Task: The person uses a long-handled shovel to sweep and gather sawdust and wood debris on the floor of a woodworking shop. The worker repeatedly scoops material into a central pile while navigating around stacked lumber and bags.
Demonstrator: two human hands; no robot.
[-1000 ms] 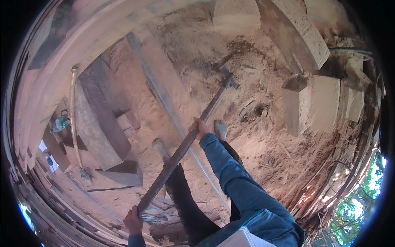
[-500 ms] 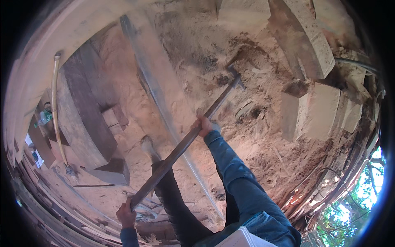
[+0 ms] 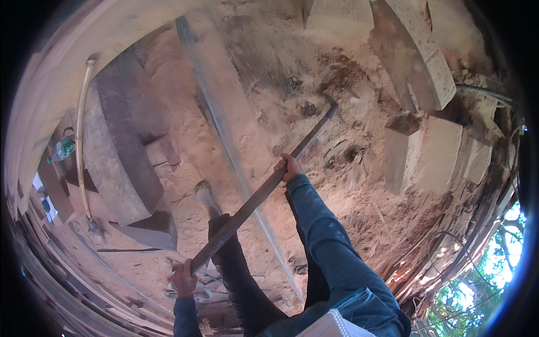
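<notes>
Both of my hands grip a long-handled hoe (image 3: pixel 241 217) that slants across the view from lower left to upper right. My left hand (image 3: pixel 183 279) is closed round the handle's near end, low and to the left. Farther up, my right hand (image 3: pixel 288 168) wraps the handle with that arm stretched forward. The dark head is down at the loose reddish soil (image 3: pixel 351 84); dust and its angle partly hide its shape. My legs stand either side of a long straight metal bar (image 3: pixel 227 151), and the handle crosses above the left leg.
Large dusty blocks (image 3: pixel 438 149) stand at the right and far right. To the left are a curved block (image 3: pixel 123 163), an upright bamboo-like pole (image 3: pixel 80 140) and a green-labelled bottle (image 3: pixel 64 149). Stacked planks (image 3: pixel 73 286) line the lower left; sticks and wire lie at the lower right.
The hoe and both hands have shifted a little forward and to the right. Its head now sits lower against the soil, with less of it showing.
</notes>
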